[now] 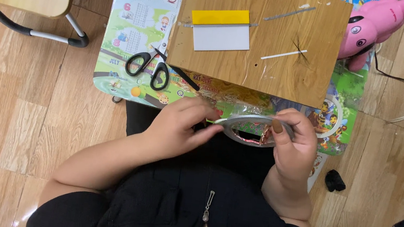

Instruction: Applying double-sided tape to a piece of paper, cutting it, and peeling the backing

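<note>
Tape roll (254,130), a thin grey ring of narrow tape, sits between both hands just above the person's black-clad lap, at the near edge of a small table covered with a colourful children's chart mat (136,23). The right hand (293,148) is closed around the ring's right side, thumb pressed on its upper rim and fingers wrapped beneath. The left hand (177,126) pinches together at the ring's left edge, thumb and forefinger nipped on what looks like the loose white tape end (219,122). Beyond the grip, farther from the body, lies a wooden board (289,73) on the mat. On it rest a white card with a yellow strip (221,29) along its top edge, a thin white strip (283,55) and two grey tape strips (289,13) near the far edge. Left of the grip and beyond it, black-handled scissors (149,66) lie partly open on the mat. Right of the grip and farther away, a pink plush toy (377,24) lies beside the board's corner.
</note>
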